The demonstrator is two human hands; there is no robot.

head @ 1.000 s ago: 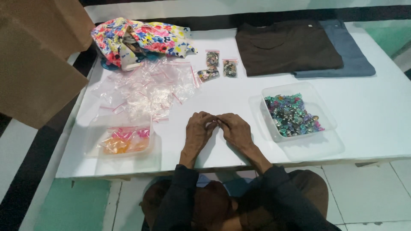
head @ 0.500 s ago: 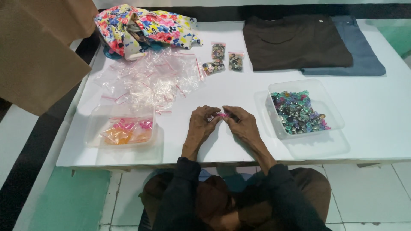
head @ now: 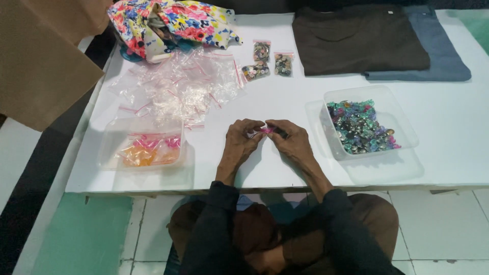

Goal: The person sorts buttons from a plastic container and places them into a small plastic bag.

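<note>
My left hand (head: 241,140) and my right hand (head: 289,140) meet fingertip to fingertip over the white table (head: 285,107), near its front edge. Together they pinch a small clear zip bag with a pink strip (head: 266,131); its contents are hidden by my fingers. To the right stands a clear plastic tub (head: 402,127) heaped with small mixed-colour pieces (head: 359,127). On the left a second clear tub (head: 109,147) holds pink and orange filled bags (head: 147,150). A loose pile of empty clear zip bags (head: 178,84) lies behind it.
Three small filled bags (head: 267,61) lie at the back centre. A floral cloth bundle (head: 173,23) sits back left, folded dark brown (head: 356,38) and blue-grey garments (head: 438,51) back right. A brown cardboard sheet (head: 41,56) leans at the left. Tiled floor lies below.
My hands stay together at the same spot on the table; the pink strip of the small bag now shows between the fingertips. The view has shifted slightly.
</note>
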